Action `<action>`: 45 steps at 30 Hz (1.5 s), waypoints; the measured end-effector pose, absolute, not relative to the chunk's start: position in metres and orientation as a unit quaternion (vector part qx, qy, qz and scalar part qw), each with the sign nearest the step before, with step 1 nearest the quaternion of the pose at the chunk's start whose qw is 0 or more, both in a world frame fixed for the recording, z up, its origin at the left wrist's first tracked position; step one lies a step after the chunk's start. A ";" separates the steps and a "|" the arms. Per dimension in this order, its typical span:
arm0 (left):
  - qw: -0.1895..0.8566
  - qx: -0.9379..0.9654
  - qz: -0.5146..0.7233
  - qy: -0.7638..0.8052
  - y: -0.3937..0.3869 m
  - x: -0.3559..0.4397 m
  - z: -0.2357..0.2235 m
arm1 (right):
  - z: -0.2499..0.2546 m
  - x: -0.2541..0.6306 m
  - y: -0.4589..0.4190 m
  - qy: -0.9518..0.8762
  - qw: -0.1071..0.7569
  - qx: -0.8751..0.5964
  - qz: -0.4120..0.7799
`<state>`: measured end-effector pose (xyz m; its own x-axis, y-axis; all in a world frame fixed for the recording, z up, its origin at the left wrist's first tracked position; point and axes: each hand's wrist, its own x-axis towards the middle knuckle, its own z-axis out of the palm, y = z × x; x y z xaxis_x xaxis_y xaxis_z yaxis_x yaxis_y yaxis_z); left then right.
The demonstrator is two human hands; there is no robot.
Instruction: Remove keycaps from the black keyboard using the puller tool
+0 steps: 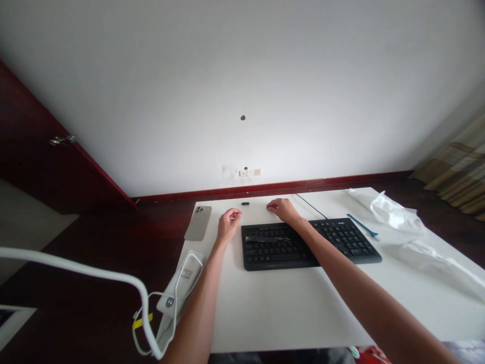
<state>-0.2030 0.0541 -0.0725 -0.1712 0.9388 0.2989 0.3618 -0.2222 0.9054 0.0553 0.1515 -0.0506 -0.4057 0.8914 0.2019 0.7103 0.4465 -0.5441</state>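
My left hand (228, 224) rests on the white table (288, 303) just left of a black keyboard (308, 242), fingers curled in a pinch; what it holds, if anything, is too small to make out. My right hand (282, 209) reaches past the keyboard's far edge, fingers bent around a small dark object at its tip. A small black piece (245, 203) lies on the table between the two hands. A keyboard cable (310, 205) runs off the far edge.
A phone (198, 223) lies face down at the far left corner. A white device with a coiled cable (181, 283) sits at the left edge. A teal tool (362, 225) and crumpled white plastic (397, 215) lie right of the keyboard. A wall stands behind.
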 end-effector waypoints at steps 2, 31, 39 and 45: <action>0.273 0.586 0.518 0.560 0.053 -0.202 -0.072 | -0.049 0.041 0.165 -0.823 0.237 -0.476 0.202; 0.266 0.596 0.481 0.585 0.052 -0.195 -0.069 | -0.067 0.009 0.195 -0.817 0.301 -0.416 0.262; 0.269 0.594 0.480 0.587 0.053 -0.195 -0.069 | -0.063 0.008 0.192 -0.817 0.299 -0.423 0.253; 0.263 0.596 0.484 0.584 0.053 -0.195 -0.069 | -0.063 0.008 0.193 -0.818 0.300 -0.426 0.244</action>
